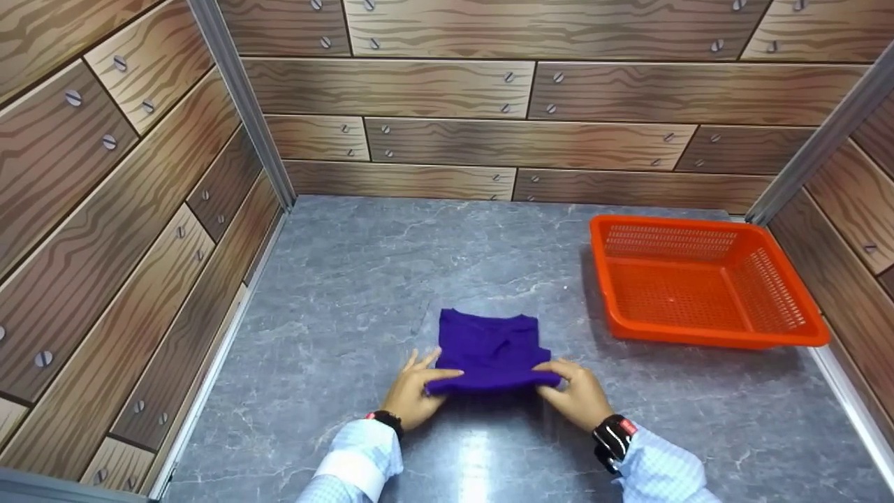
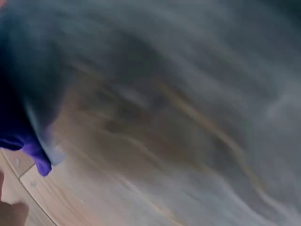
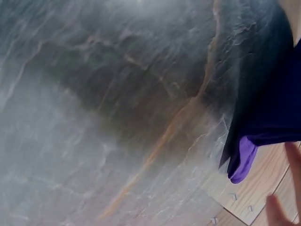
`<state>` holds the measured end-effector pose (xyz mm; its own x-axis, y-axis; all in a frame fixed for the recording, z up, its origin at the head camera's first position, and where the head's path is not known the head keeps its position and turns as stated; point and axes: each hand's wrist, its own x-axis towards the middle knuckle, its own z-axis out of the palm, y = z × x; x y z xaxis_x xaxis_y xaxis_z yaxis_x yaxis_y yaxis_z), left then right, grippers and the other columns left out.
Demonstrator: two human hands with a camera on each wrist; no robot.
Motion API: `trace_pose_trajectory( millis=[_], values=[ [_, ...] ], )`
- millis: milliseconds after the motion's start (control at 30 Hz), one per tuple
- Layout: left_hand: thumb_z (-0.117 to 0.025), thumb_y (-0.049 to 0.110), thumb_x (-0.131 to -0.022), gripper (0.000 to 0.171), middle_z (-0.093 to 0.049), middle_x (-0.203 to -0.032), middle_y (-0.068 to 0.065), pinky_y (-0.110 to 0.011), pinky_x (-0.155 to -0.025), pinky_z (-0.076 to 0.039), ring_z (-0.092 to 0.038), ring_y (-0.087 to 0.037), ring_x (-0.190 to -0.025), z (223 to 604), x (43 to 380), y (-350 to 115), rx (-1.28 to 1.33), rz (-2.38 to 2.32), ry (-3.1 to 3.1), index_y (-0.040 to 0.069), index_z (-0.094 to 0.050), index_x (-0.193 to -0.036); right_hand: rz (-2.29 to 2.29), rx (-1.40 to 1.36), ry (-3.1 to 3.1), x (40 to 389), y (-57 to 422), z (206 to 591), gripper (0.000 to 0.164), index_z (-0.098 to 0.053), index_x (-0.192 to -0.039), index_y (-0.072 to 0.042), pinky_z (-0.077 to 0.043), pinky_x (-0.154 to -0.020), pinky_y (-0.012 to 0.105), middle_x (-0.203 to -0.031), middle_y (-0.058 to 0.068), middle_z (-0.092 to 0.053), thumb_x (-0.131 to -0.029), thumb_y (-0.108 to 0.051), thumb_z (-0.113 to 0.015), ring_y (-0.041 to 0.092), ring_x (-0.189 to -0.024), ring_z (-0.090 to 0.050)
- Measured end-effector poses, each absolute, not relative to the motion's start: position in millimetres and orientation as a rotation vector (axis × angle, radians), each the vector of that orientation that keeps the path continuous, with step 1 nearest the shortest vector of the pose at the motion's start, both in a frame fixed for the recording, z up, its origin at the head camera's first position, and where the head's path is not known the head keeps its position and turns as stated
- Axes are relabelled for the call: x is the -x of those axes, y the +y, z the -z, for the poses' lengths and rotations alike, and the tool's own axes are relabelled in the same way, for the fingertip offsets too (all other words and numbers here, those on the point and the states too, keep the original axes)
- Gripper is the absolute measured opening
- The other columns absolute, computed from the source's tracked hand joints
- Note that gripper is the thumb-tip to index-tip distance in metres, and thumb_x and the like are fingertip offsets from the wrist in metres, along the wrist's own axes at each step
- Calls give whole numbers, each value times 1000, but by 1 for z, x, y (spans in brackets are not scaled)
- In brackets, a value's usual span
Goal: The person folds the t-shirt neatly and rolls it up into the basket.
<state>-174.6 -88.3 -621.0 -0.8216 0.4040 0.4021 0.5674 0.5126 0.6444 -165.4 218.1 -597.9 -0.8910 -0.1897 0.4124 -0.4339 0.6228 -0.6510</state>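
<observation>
A piece of purple cloth (image 1: 489, 346), perhaps a small garment, lies in front of me with its near edge raised a little. My left hand (image 1: 413, 392) pinches the left end of that near edge between thumb and forefinger, the other fingers spread. At the right end, my right hand (image 1: 577, 395) pinches the same edge with thumb and fingers. In the left wrist view the purple cloth (image 2: 37, 155) shows at the left border, the view blurred. The right wrist view has the cloth (image 3: 277, 113) at its right border, with fingertips (image 3: 294, 157) just below it.
An orange plastic basket (image 1: 698, 335) with mesh sides stands at the right on the grey marbled surface (image 1: 363, 279). Wood-patterned panels (image 1: 447, 91) enclose the back and both sides, with metal strips (image 1: 244, 105) at the corners.
</observation>
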Motion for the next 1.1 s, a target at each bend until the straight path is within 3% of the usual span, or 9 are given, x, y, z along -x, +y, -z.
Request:
trace_pose_trajectory(
  millis=[133, 267, 367, 500, 633, 767, 933, 1000, 1100],
  values=[
    [-74, 24, -87, 22, -76, -104, -8, -41, -100, -50, -71, -24, -105, 614, 175, -78, 565, 1536, -2590, 10, -76, -104, -1508, -324, -2564, 168, 218, 595, 34, -68, -114, -10, -53, -63, 21, -99, 8, -74, -82, -2, -74, 5, -72, -64],
    [-73, 32, -88, 22, -77, -100, -3, -27, -83, -55, -71, -16, -95, 609, 177, -70, 412, 1694, -2570, 14, -76, -101, -1844, -332, -2599, 174, 221, 599, 53, -51, -133, -1, -53, -77, 21, -112, 18, -67, -85, -4, -72, 4, -87, -64],
    [-72, 26, -89, 18, -76, -101, -4, -25, -81, -54, -70, -15, -95, 608, 178, -64, 365, 1771, -2528, 13, -76, -102, -1881, -403, -2646, 171, 220, 593, 49, -52, -130, 5, -48, -91, 20, -118, 22, -65, -86, -3, -71, 3, -99, -62],
    [-70, 23, -91, 19, -76, -101, -8, -24, -79, -54, -69, -12, -91, 607, 181, -60, 335, 1866, -2476, 9, -73, -103, -1805, -302, -2704, 167, 213, 580, 31, -61, -117, 11, -50, -88, 20, -111, 25, -69, -91, -6, -65, 10, -96, -66],
    [-71, 30, -90, 32, -74, -105, -10, -24, -81, -54, -67, -10, -91, 609, 184, -63, 348, 1938, -2483, 8, -68, -112, -1774, -190, -2731, 176, 212, 593, 27, -63, -114, 9, -53, -78, 22, -103, 24, -72, -96, -12, -61, 19, -87, -70],
    [-71, 27, -90, 43, -70, -114, -13, -28, -86, -55, -67, -18, -100, 613, 185, -66, 331, 1939, -2483, 5, -61, -126, -1675, -129, -2750, 184, 210, 604, 26, -65, -113, 3, -53, -79, 26, -100, 16, -73, -97, -17, -61, 16, -85, -68],
    [-66, 30, -93, 52, -68, -121, -19, -40, -90, -56, -67, -30, -109, 616, 188, -61, 171, 1708, -2550, 5, -53, -137, -1548, -7, -2752, 192, 203, 608, 36, -62, -124, 1, -49, -97, 44, -116, 22, -69, -100, -25, -55, 32, -106, -66],
    [-64, 32, -94, 60, -69, -115, -21, -45, -86, -55, -69, -34, -101, 616, 189, -57, 77, 1597, -2605, 8, -44, -145, -1462, 29, -2772, 196, 200, 609, 41, -57, -130, 1, -45, -102, 52, -123, 26, -64, -102, -27, -50, 40, -116, -61],
    [-63, 32, -95, 71, -71, -108, -22, -49, -79, -55, -69, -35, -88, 617, 192, -52, -30, 1440, -2664, 12, -29, -154, -1320, 65, -2813, 202, 195, 611, 36, -55, -121, 2, -46, -95, 58, -114, 31, -64, -104, -28, -46, 48, -110, -61]
  ],
)
